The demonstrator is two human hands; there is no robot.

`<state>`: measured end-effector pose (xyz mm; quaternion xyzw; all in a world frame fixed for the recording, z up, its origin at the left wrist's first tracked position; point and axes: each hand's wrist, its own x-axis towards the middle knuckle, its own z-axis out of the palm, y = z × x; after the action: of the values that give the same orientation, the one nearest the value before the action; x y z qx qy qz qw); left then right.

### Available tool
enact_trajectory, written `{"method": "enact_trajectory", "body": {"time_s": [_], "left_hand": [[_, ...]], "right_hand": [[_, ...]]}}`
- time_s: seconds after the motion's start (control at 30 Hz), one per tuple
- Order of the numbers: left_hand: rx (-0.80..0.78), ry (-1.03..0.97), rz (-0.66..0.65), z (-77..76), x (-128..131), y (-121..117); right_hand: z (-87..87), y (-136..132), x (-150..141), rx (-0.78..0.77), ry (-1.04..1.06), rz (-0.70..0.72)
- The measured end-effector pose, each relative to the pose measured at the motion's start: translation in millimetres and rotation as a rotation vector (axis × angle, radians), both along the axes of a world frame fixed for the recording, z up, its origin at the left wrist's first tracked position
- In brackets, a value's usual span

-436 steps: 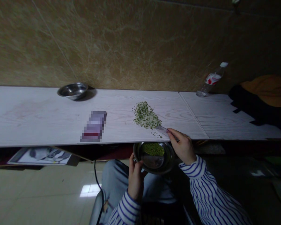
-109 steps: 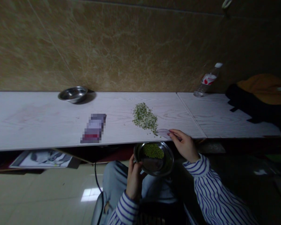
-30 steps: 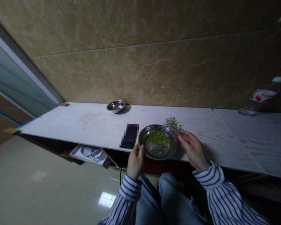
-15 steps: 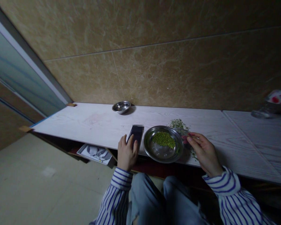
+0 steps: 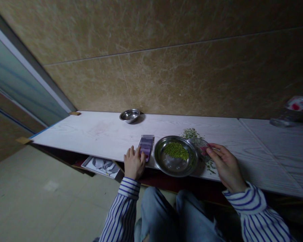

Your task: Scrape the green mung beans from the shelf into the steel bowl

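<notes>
My left hand [image 5: 134,162] rests at the lower left edge of a phone [image 5: 146,148] with its screen lit; the fingers are stretched out, and one or two touch the phone. In my right hand [image 5: 225,164], a clear plastic piece with a pinkish-red patch [image 5: 200,145] is pinched between thumb and fingers; I cannot make out its exact kind. It is beside the right rim of a steel bowl [image 5: 159,164]. Small green bits [image 5: 176,150] lie in that bowl. More green scraps [image 5: 191,133] are scattered on the tabletop behind and to the right of the bowl.
A small steel bowl [image 5: 130,115] stands near the tiled wall [image 5: 151,84]. At the far right is a clear container with a red-and-white label [image 5: 299,103]. Below the white tabletop [image 5: 98,134], an open box [image 5: 101,166] with grey contents sticks out from a shelf.
The phone's screen has gone from dark to lit. My left hand has drawn back slightly toward me. My right hand has shifted a little to the right with the clear plastic piece.
</notes>
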<state>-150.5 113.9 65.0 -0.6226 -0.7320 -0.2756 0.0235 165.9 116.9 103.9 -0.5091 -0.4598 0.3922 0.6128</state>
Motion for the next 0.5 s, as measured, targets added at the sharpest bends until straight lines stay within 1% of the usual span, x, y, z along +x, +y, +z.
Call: {"method": "enact_trajectory", "body": {"time_s": [0.1, 0.2, 0.33, 0.4, 0.5], "left_hand": [[0.067, -0.033, -0.022, 3.0, 3, -3], [0.145, -0.080, -0.043, 10.1, 14, -8], [0.202, -0.102, -0.102, 18.4, 27, -15], [0.212, -0.098, -0.105, 19.3, 28, -17], [0.204, -0.083, -0.082, 16.6, 19, -18]], "right_hand": [[-0.6, 0, 0, -0.002, -0.003, -0.006], [-0.5, 1, -2, 0.001, 0.003, -0.004], [0.9, 1, -6, 0.006, 0.012, 0.009], [1.2, 1, -7, 0.000, 0.018, 0.011], [0.3, 0, -7, -0.005, 0.030, 0.011]]}}
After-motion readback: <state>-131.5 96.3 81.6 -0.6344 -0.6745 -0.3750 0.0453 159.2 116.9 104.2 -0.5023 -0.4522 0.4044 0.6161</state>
